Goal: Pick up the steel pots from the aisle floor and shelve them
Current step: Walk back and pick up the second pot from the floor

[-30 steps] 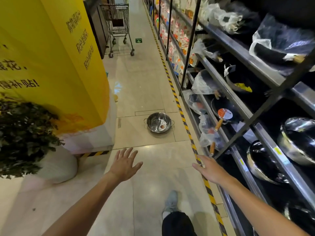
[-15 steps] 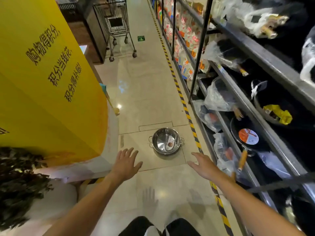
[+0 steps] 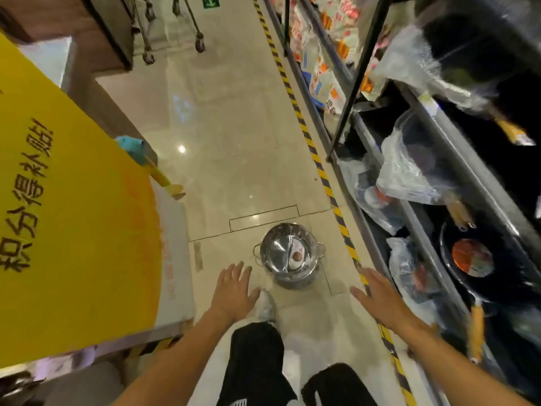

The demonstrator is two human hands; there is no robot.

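Pale glossy tiles (image 3: 234, 127) ran down the store aisle, edged by yellow-and-black tape (image 3: 322, 174) along the foot of the shelves (image 3: 456, 159) on the right, with a yellow sign (image 3: 73, 215) on the left and a cart's wheels (image 3: 172, 33) farther off. Only 1 steel pot (image 3: 289, 256) showed on the floor, upright, open side up, with a label inside and 2 small side handles. It stood just ahead of the person's shoe (image 3: 265, 306), between the 2 hands and a little beyond them. The left hand (image 3: 234, 291) was spread, palm down, near the pot's left side but not touching it. The right hand (image 3: 377, 297) was spread too, over the tape, farther from the pot. Neither held anything. Judged from that, the pickup had not begun: the pot still had to be gripped, lifted and set on a shelf, where wrapped pans (image 3: 468, 259) and bagged goods already lay. Whether other pots waited out of view could not be told.
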